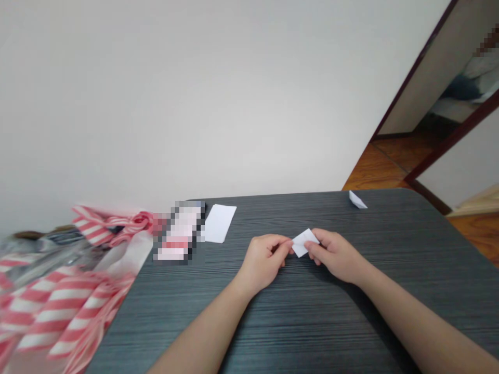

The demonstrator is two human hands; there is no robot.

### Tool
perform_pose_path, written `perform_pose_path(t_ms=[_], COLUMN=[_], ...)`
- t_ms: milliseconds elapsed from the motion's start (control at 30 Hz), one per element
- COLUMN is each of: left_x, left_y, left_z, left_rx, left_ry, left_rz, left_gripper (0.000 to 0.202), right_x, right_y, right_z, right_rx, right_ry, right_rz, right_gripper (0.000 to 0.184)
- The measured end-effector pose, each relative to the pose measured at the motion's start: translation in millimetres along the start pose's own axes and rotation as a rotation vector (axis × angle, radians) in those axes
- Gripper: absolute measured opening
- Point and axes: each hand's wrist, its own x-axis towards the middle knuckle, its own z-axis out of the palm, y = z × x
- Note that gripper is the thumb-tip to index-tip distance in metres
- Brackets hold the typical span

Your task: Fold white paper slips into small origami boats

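A small folded piece of white paper [301, 242] is held between my two hands, over the middle of the dark wood-grain table [273, 322]. My left hand [265, 259] pinches its left corner between thumb and forefinger. On the other side, my right hand [335, 253] grips the right part, with the thumb on top and the fingers behind. A crease line shows on the paper's face. Farther back on the right lies another folded white paper piece [357, 200], standing slightly off the table.
White paper sheets [220, 223] lie at the table's back left, beside a blurred-out phone-like device [181, 232]. Red-and-white striped fabric [58, 301] is heaped off the left edge. A white wall [234, 104] rises behind the table; a doorway and wooden floor [374, 166] show at right.
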Motion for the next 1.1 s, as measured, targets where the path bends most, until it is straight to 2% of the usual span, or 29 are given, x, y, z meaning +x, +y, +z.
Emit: perform_pose_path(t_ms=[267, 900, 1100], left_x=[-0.2, 0.6, 0.9], left_y=[-0.1, -3.7, -6.8], left_z=[0.0, 7.3, 6.6], left_rx=[-0.039, -0.333, -0.26], left_ry=[-0.007, -0.073, -0.137], left_rz=[-0.034, -0.175, -0.145], left_gripper=[0.027, 0.023, 0.026], right_x=[-0.6, -1.1, -2.0], right_y=[2.6, -3.1, -6.5], right_z=[0.4, -0.1, -0.8], right_rx=[-0.001, -0.03, -0.049], right_ry=[0.0, -0.005, -0.006], right_rz=[-0.006, 0.006, 0.007], right_gripper=[0.021, 0.023, 0.022])
